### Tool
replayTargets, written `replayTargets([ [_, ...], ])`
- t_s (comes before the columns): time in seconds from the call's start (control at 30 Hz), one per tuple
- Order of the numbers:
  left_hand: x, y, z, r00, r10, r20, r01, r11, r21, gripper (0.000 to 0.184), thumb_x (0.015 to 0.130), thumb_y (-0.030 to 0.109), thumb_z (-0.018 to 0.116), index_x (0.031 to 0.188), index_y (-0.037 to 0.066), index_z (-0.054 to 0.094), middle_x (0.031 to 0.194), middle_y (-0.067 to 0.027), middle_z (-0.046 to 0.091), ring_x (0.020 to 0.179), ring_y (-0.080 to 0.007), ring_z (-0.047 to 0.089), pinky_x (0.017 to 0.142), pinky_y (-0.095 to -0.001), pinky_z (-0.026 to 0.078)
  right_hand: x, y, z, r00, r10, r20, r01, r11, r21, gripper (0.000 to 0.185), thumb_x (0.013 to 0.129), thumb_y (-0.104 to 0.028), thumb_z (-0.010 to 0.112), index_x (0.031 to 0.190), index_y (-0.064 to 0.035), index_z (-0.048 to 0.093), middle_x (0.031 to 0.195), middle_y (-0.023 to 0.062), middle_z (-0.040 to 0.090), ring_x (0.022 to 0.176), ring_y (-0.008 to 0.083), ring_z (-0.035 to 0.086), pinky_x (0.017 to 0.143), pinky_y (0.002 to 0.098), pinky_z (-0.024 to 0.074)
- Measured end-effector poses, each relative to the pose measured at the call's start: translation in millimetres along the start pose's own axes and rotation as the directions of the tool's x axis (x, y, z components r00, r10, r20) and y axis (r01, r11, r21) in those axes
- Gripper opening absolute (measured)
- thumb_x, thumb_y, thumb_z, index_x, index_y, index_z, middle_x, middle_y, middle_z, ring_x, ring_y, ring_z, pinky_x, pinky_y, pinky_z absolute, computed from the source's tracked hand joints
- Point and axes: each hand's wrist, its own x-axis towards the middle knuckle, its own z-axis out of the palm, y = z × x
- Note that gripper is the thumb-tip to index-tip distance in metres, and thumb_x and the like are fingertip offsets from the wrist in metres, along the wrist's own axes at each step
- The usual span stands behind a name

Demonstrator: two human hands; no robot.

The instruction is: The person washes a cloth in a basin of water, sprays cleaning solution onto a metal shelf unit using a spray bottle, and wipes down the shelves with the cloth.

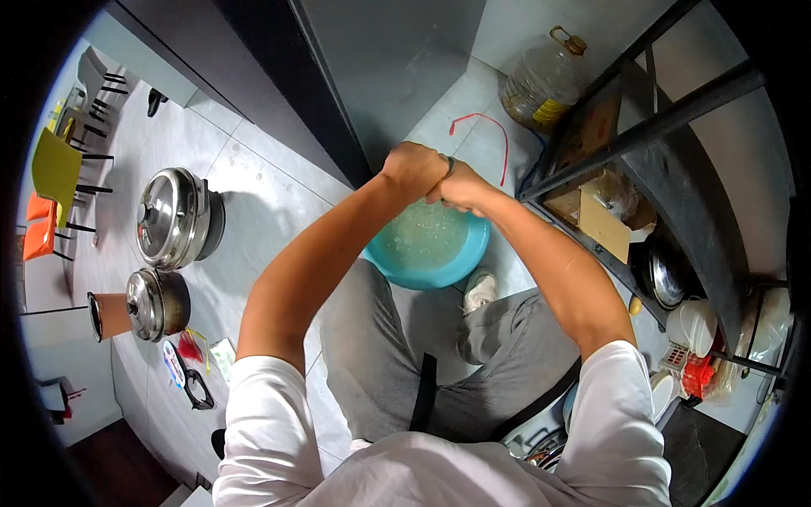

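A light blue basin [480, 245] of cloudy, bubbly water rests on the floor between the person's legs. Over its far rim, my left hand [414, 167] is closed in a fist. My right hand [460, 184] is closed as well, pressed against the left one from the right. A thin dark band [451, 166] shows where the two hands meet. Whatever they grip, if anything, is hidden by the fingers.
A dark cabinet [389, 68] rises just beyond the hands. To the left stand two lidded metal pots [169, 218] and chairs [52, 173]. A large plastic bottle [543, 80] and a black rack [591, 160] are at the right. A red cord [505, 144] lies beyond the basin.
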Motion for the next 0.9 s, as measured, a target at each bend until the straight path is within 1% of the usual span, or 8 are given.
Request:
replayTargets([
  [0.2, 9, 0, 14, 0.991, -0.101, 0.091, 0.108, 0.991, -0.073, 0.017, 0.069, 0.013, 0.078, 0.085, 0.007, 0.076, 0.088, -0.0137, 0.076, 0.083, -0.0301, 0.075, 0.069, -0.04, 0.059, 21, 28, 21, 0.924, -0.282, -0.259, 0.14, 0.878, -0.457, 0.046, 0.077, -0.018, 0.074, 0.119, -0.0039, 0.064, 0.103, 0.0215, 0.073, 0.095, 0.0367, 0.072, 0.08, 0.0457, 0.0568],
  [0.3, 23, -12, 14, 0.91, -0.039, 0.414, 0.104, 0.985, -0.137, 0.015, 0.074, 0.012, 0.08, 0.088, 0.006, 0.076, 0.092, -0.0088, 0.076, 0.087, -0.0232, 0.074, 0.072, -0.0353, 0.058, 15, 28, 24, 0.885, -0.35, -0.307, 0.133, 0.822, -0.555, 0.049, 0.077, -0.02, 0.075, 0.122, -0.0064, 0.063, 0.105, 0.0215, 0.073, 0.098, 0.0396, 0.071, 0.083, 0.0476, 0.0574],
  [0.4, 24, -25, 21, 0.832, -0.056, 0.551, 0.404, 0.742, -0.535, 0.017, 0.069, 0.01, 0.083, 0.081, 0.004, 0.072, 0.08, -0.006, 0.07, 0.074, -0.0188, 0.066, 0.066, -0.0346, 0.052, 7, 23, 16, 0.861, -0.446, -0.245, 0.15, 0.682, -0.716, 0.051, 0.076, -0.022, 0.078, 0.124, -0.0112, 0.064, 0.101, 0.0178, 0.075, 0.092, 0.0386, 0.072, 0.078, 0.0477, 0.0577],
  [0.53, 2, -32, 28, 0.693, 0.061, 0.719, 0.668, 0.32, -0.672, 0.027, 0.074, 0.02, 0.089, 0.07, 0.012, 0.063, 0.065, 0.0043, 0.053, 0.052, -0.0096, 0.039, 0.052, -0.0297, 0.028, -5, 15, 6, 0.743, -0.668, -0.025, 0.296, 0.362, -0.884, 0.052, 0.072, -0.018, 0.078, 0.121, -0.0129, 0.061, 0.097, 0.0125, 0.074, 0.082, 0.0343, 0.073, 0.07, 0.0462, 0.0572],
  [0.57, 2, -37, 46, 0.704, 0.226, 0.673, 0.658, 0.147, -0.738, 0.027, 0.082, 0.022, 0.086, 0.071, 0.015, 0.063, 0.063, 0.008, 0.048, 0.05, -0.0065, 0.032, 0.052, -0.026, 0.021, -7, 17, 5, 0.688, -0.725, 0.032, 0.343, 0.286, -0.895, 0.052, 0.071, -0.015, 0.077, 0.12, -0.0123, 0.06, 0.096, 0.011, 0.073, 0.08, 0.0331, 0.073, 0.068, 0.0458, 0.0569],
  [0.67, -7, -33, 39, 0.71, 0.288, 0.643, 0.655, 0.065, -0.753, 0.023, 0.085, 0.022, 0.084, 0.079, 0.014, 0.064, 0.062, 0.0072, 0.046, 0.051, -0.0037, 0.033, 0.052, -0.0233, 0.028, 3, 25, -6, 0.564, -0.814, 0.137, 0.413, 0.135, -0.901, 0.054, 0.07, -0.016, 0.079, 0.12, -0.0118, 0.061, 0.092, 0.0081, 0.071, 0.077, 0.0306, 0.072, 0.065, 0.0446, 0.0566],
  [0.77, -8, -57, 52, 0.762, 0.49, 0.424, 0.543, -0.127, -0.83, 0.028, 0.086, 0.022, 0.084, 0.103, 0.009, 0.066, 0.08, -0.0008, 0.063, 0.061, -0.0067, 0.049, 0.06, -0.025, 0.042, 0, 12, -8, 0.4, -0.908, 0.123, 0.438, 0.071, -0.896, 0.055, 0.073, -0.016, 0.077, 0.124, -0.0114, 0.058, 0.094, 0.006, 0.07, 0.085, 0.0279, 0.072, 0.068, 0.0421, 0.0567],
  [0.9, -27, -68, 36, 0.818, 0.542, 0.193, 0.432, -0.358, -0.828, 0.076, 0.082, 0.03, 0.086, 0.143, 0.002, 0.051, 0.134, -0.016, 0.061, 0.107, -0.0252, 0.065, 0.081, -0.0441, 0.057, -5, 3, -7, 0.387, -0.893, 0.232, 0.534, 0.012, -0.846, 0.059, 0.076, -0.019, 0.077, 0.13, -0.0131, 0.054, 0.102, 0.0069, 0.069, 0.096, 0.0276, 0.07, 0.08, 0.0396, 0.0554],
])
